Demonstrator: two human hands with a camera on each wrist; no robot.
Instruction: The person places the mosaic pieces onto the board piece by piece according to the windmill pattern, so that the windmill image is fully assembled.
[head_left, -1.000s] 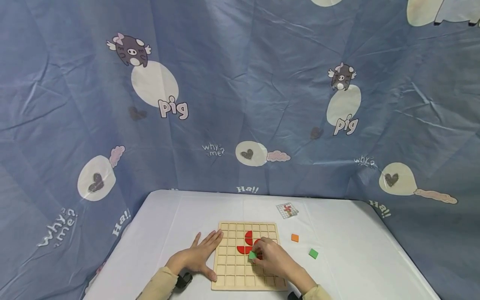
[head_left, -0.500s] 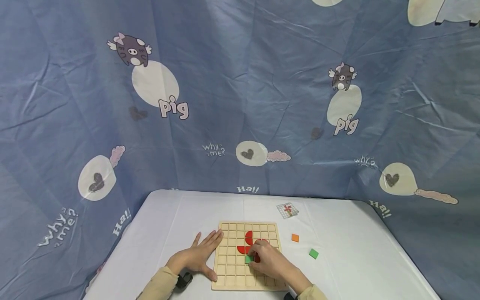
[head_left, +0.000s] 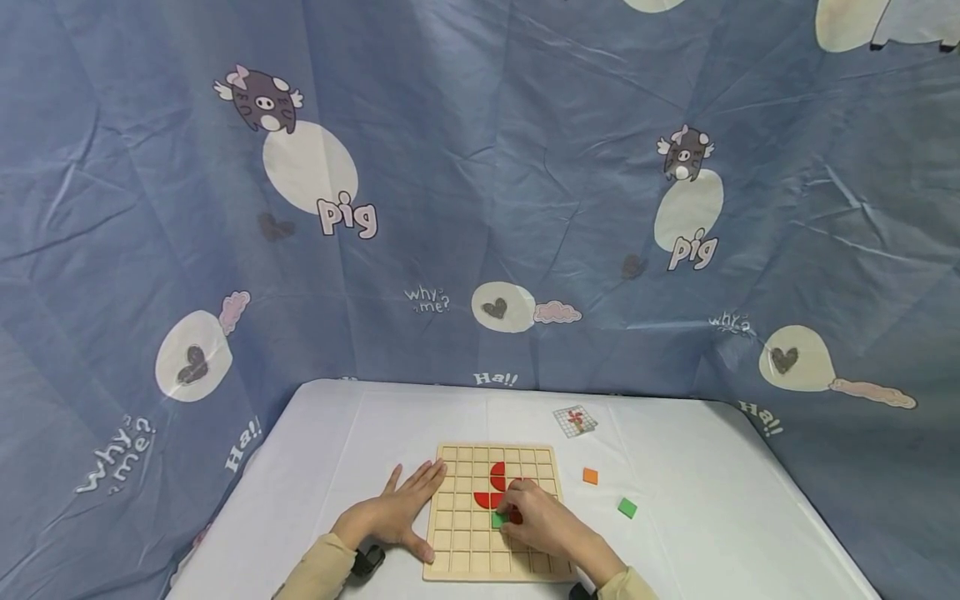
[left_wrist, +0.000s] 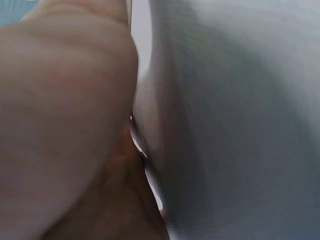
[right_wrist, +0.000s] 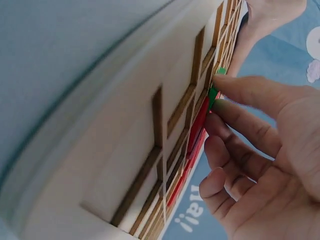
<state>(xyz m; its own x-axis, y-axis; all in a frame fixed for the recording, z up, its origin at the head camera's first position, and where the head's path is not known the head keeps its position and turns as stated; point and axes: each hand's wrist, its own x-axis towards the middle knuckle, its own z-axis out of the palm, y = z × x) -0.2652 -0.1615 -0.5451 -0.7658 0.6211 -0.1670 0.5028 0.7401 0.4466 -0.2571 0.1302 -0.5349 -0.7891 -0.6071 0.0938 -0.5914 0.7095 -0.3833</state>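
A wooden grid board lies on the table, bearing several red rounded pieces near its middle. My right hand is over the board and pinches a green square tile between thumb and index finger. In the right wrist view the tile sits at the grid beside red pieces, the other fingers curled. Part of the red pattern is hidden under this hand. My left hand rests spread at the board's left edge, fingertips and thumb touching it. The left wrist view shows mostly skin, close up.
Right of the board lie an orange tile and another green tile. Farther back is a small pattern card printed with a red figure on a grid. A blue printed curtain rises behind the white table.
My right hand has shifted slightly left and nearer with the green tile, which has gone from tilted above the grid to lying at a cell below the red pieces. The left hand stays put.
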